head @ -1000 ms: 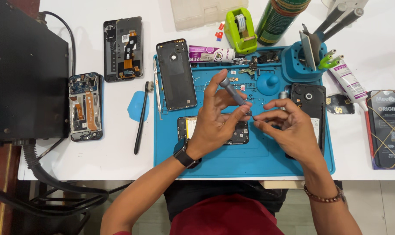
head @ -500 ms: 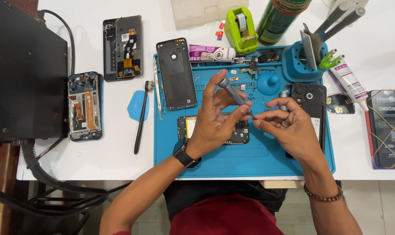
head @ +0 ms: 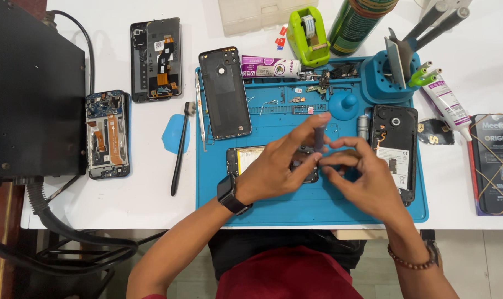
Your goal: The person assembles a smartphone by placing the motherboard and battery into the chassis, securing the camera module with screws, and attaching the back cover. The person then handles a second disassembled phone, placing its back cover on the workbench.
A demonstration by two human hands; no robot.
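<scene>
An opened phone (head: pixel 244 160) with a yellow-labelled battery lies on the blue work mat (head: pixel 284 207), mostly hidden under my hands. My left hand (head: pixel 273 171), a black watch on its wrist, grips a grey screwdriver (head: pixel 319 134) that stands nearly upright over the phone's right end. My right hand (head: pixel 367 180), with a bead bracelet on the wrist, has its fingertips pinched together at the screwdriver's lower end. I cannot tell whether something small sits between those fingertips. The screwdriver's tip is hidden.
A black back cover (head: pixel 225 92) and a phone frame (head: pixel 394 149) lie on the mat. Left of it are a black spudger (head: pixel 179 149), a blue pick (head: pixel 174 134) and two opened phones (head: pixel 106 134) (head: pixel 156 58). A blue tool holder (head: pixel 387 80), green tape dispenser (head: pixel 307 36) and glue tube (head: pixel 445 102) stand behind.
The screwdriver has swung from a slant to nearly upright in my left hand. My right fingertips have closed in on its lower end. Both hands stay over the phone.
</scene>
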